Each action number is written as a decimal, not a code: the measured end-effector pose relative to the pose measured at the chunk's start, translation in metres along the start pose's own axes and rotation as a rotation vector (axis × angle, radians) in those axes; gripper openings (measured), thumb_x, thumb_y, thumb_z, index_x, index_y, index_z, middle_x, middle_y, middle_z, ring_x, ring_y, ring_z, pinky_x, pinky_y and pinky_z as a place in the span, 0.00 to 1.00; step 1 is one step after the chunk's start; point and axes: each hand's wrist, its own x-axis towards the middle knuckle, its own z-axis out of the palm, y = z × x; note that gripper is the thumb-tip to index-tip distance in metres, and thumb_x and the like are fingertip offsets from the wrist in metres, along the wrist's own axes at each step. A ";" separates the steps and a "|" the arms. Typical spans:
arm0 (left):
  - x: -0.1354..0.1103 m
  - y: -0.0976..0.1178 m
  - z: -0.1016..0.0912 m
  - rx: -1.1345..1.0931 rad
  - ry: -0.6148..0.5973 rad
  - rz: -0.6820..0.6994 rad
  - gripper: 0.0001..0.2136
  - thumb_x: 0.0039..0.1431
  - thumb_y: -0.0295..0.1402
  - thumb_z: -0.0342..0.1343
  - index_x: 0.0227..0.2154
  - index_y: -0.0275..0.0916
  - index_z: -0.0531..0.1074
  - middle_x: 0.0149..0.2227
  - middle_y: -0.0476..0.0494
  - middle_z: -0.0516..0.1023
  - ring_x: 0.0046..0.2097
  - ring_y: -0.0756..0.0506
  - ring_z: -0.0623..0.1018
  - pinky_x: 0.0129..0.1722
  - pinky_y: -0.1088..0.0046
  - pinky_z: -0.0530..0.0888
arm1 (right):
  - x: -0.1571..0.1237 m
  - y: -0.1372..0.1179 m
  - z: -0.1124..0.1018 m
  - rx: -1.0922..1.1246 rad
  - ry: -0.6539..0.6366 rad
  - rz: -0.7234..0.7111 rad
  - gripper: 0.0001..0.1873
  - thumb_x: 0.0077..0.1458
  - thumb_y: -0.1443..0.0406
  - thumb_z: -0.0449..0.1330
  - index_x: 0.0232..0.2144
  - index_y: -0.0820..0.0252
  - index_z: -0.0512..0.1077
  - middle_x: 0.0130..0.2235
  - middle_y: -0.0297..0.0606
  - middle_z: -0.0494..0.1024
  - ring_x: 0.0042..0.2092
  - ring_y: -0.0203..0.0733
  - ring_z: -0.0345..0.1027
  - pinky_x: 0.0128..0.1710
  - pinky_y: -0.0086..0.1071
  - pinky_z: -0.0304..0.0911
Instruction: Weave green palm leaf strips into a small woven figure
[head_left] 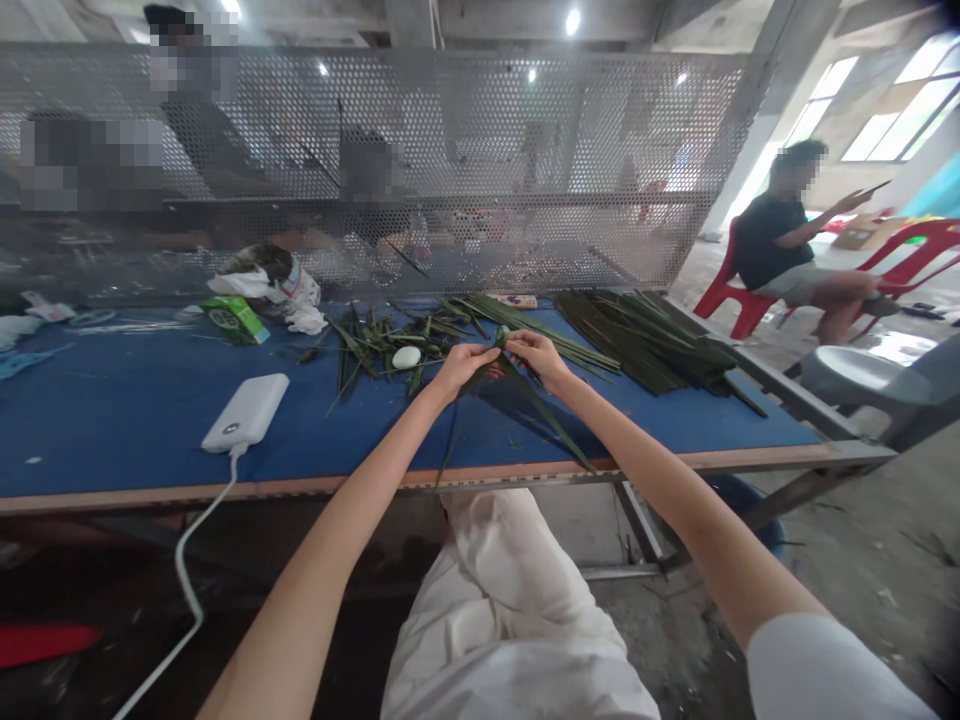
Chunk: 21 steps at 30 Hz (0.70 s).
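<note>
Over the blue tabletop, my left hand and my right hand meet with closed fingers around a green leaf strip. A small folded or knotted part of the strip shows between the fingertips. Its long ends hang down towards the table's front edge. Left of my left hand lies a pale egg-shaped piece among cut leaf bits. Behind my right hand is a bundle of long narrow leaves. How the strip is folded inside the fingers is partly hidden.
A white power bank with a cable lies left on the blue table. Behind it are a green box and a crumpled bag. Dark leaves spread right. A perforated metal screen backs the table; a seated person is beyond.
</note>
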 end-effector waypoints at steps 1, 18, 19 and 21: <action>0.000 0.000 0.000 0.002 0.008 0.001 0.17 0.45 0.42 0.68 0.29 0.31 0.78 0.26 0.41 0.80 0.29 0.46 0.78 0.37 0.69 0.75 | 0.000 0.000 0.000 0.001 0.017 -0.006 0.20 0.37 0.53 0.69 0.29 0.62 0.71 0.25 0.31 0.69 0.24 0.30 0.58 0.23 0.26 0.53; 0.006 -0.009 -0.007 0.004 0.088 0.023 0.17 0.44 0.43 0.68 0.28 0.32 0.79 0.26 0.41 0.80 0.29 0.44 0.79 0.36 0.68 0.75 | 0.000 0.001 0.004 -0.158 -0.086 -0.158 0.17 0.47 0.54 0.63 0.30 0.63 0.75 0.30 0.34 0.73 0.33 0.34 0.63 0.34 0.28 0.59; 0.005 -0.008 -0.006 0.010 0.075 0.019 0.17 0.43 0.44 0.68 0.27 0.32 0.78 0.26 0.41 0.80 0.29 0.44 0.79 0.36 0.67 0.75 | 0.000 0.002 0.004 -0.166 -0.095 -0.176 0.17 0.47 0.53 0.63 0.28 0.63 0.74 0.28 0.33 0.72 0.32 0.34 0.62 0.34 0.27 0.59; 0.003 -0.005 -0.004 0.041 0.047 0.022 0.17 0.43 0.44 0.68 0.25 0.32 0.78 0.26 0.41 0.80 0.29 0.44 0.79 0.37 0.67 0.75 | -0.001 0.002 0.003 -0.150 -0.093 -0.183 0.18 0.47 0.52 0.64 0.25 0.62 0.71 0.26 0.32 0.69 0.30 0.33 0.61 0.32 0.27 0.58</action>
